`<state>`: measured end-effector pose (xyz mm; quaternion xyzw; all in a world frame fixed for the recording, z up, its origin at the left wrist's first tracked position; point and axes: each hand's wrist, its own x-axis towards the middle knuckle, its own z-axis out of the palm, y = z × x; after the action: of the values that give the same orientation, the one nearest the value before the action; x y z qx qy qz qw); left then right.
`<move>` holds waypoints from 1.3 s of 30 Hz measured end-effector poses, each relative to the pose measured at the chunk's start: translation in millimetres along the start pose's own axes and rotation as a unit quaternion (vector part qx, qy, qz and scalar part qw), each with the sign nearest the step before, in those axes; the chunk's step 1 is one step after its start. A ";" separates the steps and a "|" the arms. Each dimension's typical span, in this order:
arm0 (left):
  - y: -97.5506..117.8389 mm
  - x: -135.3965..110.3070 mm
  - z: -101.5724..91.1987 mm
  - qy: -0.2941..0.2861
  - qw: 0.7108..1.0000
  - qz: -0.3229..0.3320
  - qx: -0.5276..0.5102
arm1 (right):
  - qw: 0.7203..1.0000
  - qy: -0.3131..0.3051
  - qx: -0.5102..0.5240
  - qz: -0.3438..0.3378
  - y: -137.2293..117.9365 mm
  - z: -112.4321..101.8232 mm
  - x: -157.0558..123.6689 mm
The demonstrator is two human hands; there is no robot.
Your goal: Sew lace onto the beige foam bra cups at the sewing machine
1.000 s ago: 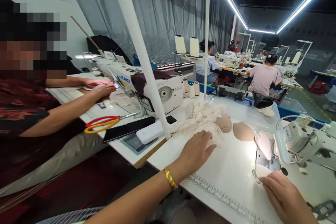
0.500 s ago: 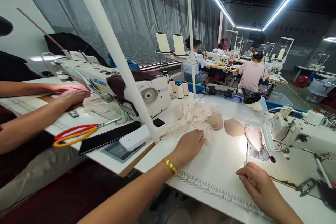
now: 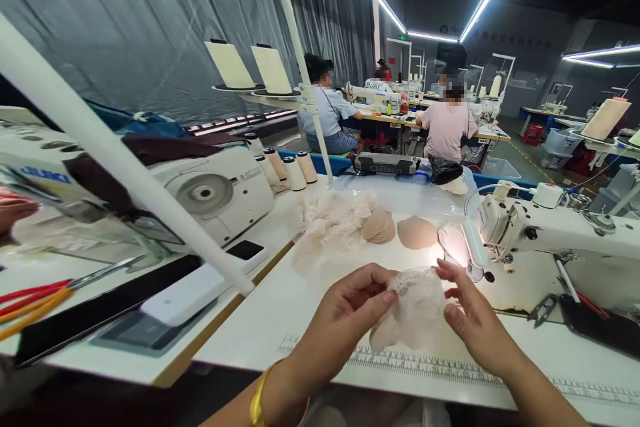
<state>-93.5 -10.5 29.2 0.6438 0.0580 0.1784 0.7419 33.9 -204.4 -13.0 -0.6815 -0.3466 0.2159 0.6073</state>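
The left hand (image 3: 341, 317) had brought lace (image 3: 421, 307) from the pile (image 3: 333, 220), fingers clamped on it, within reach of the right hand (image 3: 477, 328), whose fingers were apart

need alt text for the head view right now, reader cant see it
The left hand pinches sheer pale lace above a white table, the right hand close beside it. Beyond lie a lace pile and beige cups, near a sewing machine; people sit in the background.
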 end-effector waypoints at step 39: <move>-40.3 63.3 -5.0 -0.057 0.937 -0.022 0.344 | 0.988 0.136 0.075 0.025 32.6 -11.2 5.7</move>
<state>-28.6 11.3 -1.9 0.8674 0.0877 0.0945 0.4805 52.6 -208.6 -42.3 -0.6655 -0.2268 0.1618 0.6924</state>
